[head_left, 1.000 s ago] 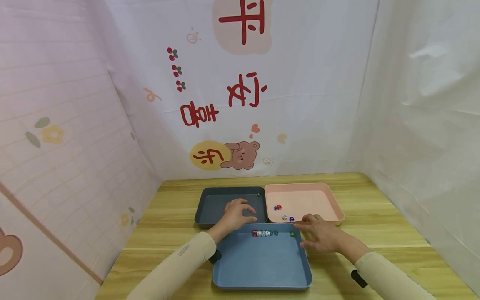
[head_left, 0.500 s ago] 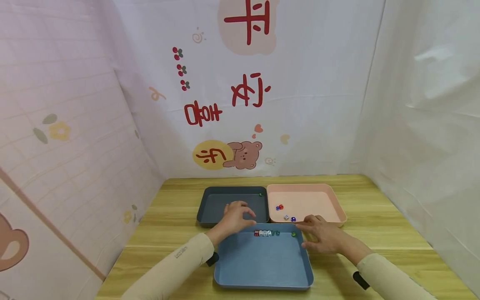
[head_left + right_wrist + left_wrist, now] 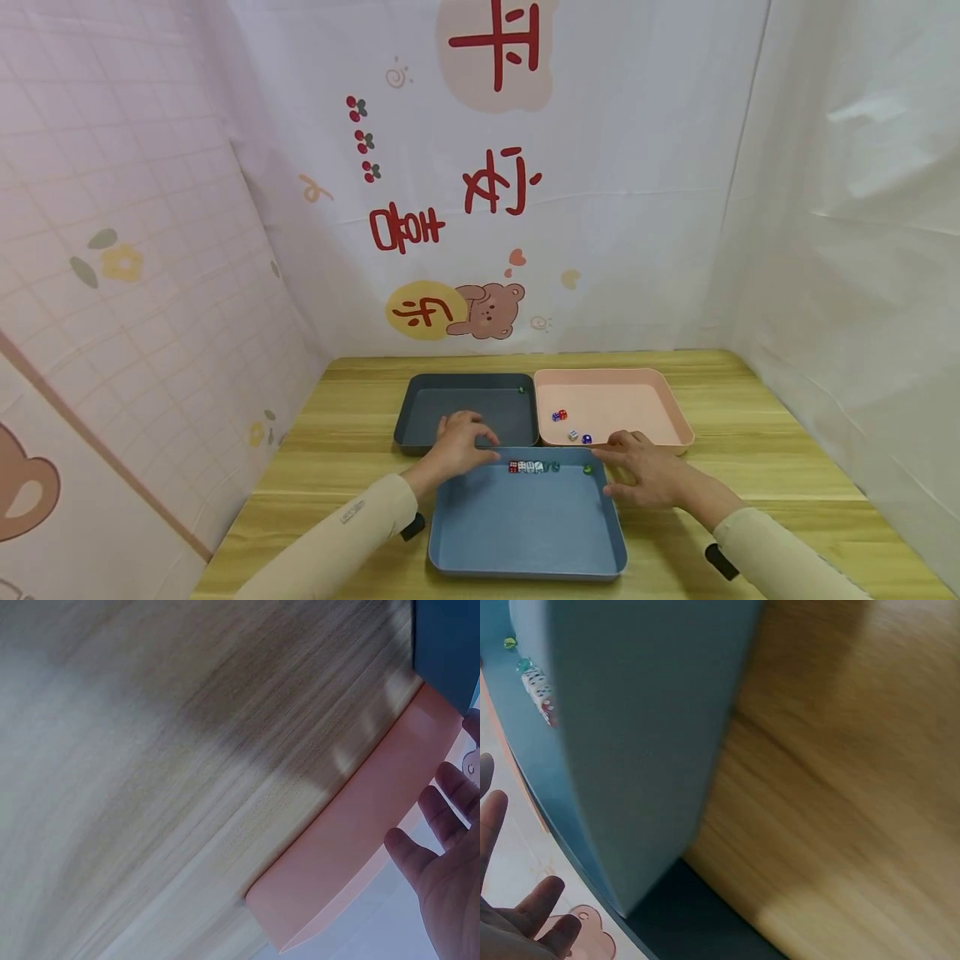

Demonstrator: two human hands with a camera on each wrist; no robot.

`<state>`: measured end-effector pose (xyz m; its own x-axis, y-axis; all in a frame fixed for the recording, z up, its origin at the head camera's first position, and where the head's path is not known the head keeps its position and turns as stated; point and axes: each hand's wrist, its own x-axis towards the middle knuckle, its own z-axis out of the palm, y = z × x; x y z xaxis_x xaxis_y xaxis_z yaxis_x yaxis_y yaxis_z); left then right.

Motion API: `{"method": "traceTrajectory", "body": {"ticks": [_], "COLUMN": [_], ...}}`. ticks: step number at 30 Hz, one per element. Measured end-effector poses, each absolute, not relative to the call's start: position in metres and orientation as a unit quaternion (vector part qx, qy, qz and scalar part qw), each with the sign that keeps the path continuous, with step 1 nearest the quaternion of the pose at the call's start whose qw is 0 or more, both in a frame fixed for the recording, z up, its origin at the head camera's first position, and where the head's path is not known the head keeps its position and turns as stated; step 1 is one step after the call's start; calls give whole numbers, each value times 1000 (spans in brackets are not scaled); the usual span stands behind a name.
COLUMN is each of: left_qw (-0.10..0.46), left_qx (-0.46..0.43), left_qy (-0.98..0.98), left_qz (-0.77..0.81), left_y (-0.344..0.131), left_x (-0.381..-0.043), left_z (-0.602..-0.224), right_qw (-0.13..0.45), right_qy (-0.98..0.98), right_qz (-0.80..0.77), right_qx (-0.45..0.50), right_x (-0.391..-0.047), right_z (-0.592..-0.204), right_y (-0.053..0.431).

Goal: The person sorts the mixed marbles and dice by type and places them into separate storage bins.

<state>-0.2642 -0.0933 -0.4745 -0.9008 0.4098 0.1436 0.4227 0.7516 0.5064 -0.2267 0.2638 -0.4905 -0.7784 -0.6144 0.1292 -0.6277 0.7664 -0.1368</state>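
Dice (image 3: 530,467), one red and three white, make a row along the far wall inside the blue tray (image 3: 525,533), which is nearest to the person. Two green beads (image 3: 555,467) continue this row at its right end, and a single bead (image 3: 587,469) lies apart, near the right corner. The left hand (image 3: 456,446) is above the far left corner, thumb and finger apart, holding nothing that I can see. The right hand (image 3: 647,473) is at the far right corner, fingers loose, also with nothing visible; whether it touches the tray, I cannot tell.

As I judge, the step in hand is a pause between two placings; the next move would call for a narrow pinch on one small piece, without pushing the row.

Behind are the dark tray (image 3: 442,408), with another bead (image 3: 522,389), and the pink tray (image 3: 622,400), with more dice (image 3: 573,435). Only the head view shows these last dice. The left wrist view adds the blue tray's outer wall; the right wrist view, the pink tray's outer side.
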Motion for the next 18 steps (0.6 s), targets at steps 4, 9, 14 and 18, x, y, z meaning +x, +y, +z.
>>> {"method": "traceTrajectory", "body": {"ticks": [4, 9, 14, 18], "left_qw": [18, 17, 19, 24], "left_qx": [-224, -228, -230, -239], "left_qy": [-935, -932, -932, -934], "left_qz": [-273, -282, -279, -265], "left_y": [-102, -117, -132, -143], "left_x": [-264, -262, -258, -254], "left_z": [-478, -482, -485, -488], "right_qw": [36, 32, 37, 38], "right_qy": [-939, -941, -940, -939], "right_qz": [86, 83, 83, 82], "right_qx": [332, 326, 330, 333], "right_x": [-227, -228, -227, -228], "right_z": [-489, -490, -489, -489], "right_y": [265, 264, 263, 264]}}
